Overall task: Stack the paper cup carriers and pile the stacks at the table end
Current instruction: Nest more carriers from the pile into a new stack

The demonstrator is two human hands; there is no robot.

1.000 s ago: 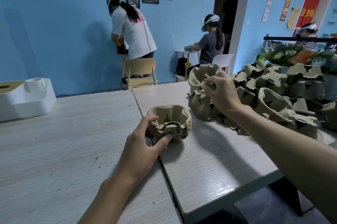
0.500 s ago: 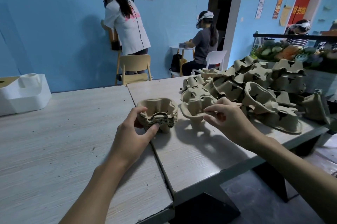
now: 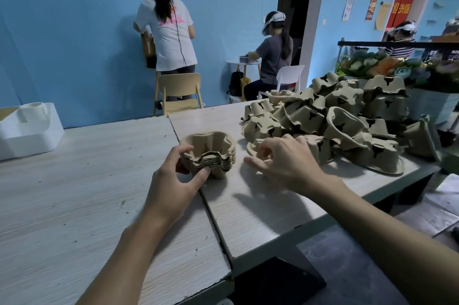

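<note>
A short stack of nested brown paper cup carriers [image 3: 213, 148] stands on the wooden table [image 3: 74, 193], near the seam between two tabletops. My left hand [image 3: 178, 178] grips the stack's near side, thumb on the left and fingers under the front rims. Just right of the stack, my right hand [image 3: 285, 158] holds a single carrier [image 3: 251, 147] low over the table, fingers curled over it. Most of that carrier is hidden under the hand. A big loose pile of carriers [image 3: 347, 116] lies behind and to the right of that hand.
A white foam box [image 3: 29, 128] sits at the table's far left. Beyond the table are a tan chair [image 3: 178, 91], a white chair [image 3: 289, 77] and two people facing away. Flowers [image 3: 372, 66] and a dark counter stand at the right. The table's near edge drops to the floor.
My right hand has brought one carrier from the top of the pile down and toward me, beside the stack. My left hand has kept its grip on the stack.
</note>
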